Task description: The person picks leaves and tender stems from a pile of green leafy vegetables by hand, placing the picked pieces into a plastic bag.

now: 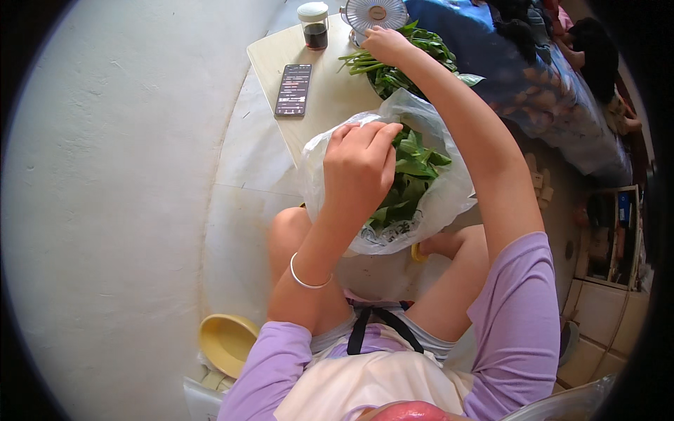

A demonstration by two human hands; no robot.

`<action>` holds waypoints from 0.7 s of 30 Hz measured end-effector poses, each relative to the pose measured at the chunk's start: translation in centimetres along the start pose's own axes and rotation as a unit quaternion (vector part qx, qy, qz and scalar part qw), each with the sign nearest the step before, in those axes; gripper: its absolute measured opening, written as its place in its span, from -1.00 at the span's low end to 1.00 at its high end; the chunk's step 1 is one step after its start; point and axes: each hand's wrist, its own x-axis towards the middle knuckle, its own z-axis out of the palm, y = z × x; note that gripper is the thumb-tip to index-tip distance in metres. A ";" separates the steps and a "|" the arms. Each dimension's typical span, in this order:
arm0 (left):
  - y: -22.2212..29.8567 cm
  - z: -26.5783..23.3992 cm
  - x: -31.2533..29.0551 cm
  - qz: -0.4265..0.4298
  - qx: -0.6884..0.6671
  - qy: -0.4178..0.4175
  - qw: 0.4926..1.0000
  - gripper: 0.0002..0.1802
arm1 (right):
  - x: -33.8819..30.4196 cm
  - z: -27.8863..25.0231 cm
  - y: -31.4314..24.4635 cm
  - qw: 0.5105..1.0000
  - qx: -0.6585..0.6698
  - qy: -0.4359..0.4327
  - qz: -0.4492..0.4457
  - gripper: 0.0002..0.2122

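My left hand (358, 158), fingers curled, is over the mouth of a crumpled translucent plastic bag (449, 193). Broad green leaves (414, 165) fill the bag and come right up beside those fingertips; the hand itself hides what they grip, if anything. Stretched far forward, my right hand (387, 46) has its fingers drawn together above a pile of leafy green stems (432, 49) on the table. Whether a stem is between these fingers is too small to tell. The pile's cut stems point left, beneath the hand.
On the pale table (277, 42) are a phone (293, 90) with a lit screen, a lidded jar of dark liquid (315, 31) and a small white fan (375, 12). Blue patterned fabric (505, 91) hangs at the right. A yellow basin (228, 344) is at the lower left.
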 end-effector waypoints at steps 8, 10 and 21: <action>-0.7 -0.5 0.1 -0.004 -0.025 0.003 1.000 -0.78 | 0.2 1.8 -0.6 1.000 0.003 -0.006 -0.002 -0.88; -0.6 -0.4 0.1 -0.002 -0.029 0.001 1.000 -0.78 | -0.1 1.9 -0.7 1.000 -0.003 -0.003 -0.009 -0.89; -0.4 -0.4 0.0 0.003 -0.032 -0.012 0.999 -0.81 | -2.5 -2.3 3.3 0.988 0.148 0.036 0.022 -0.84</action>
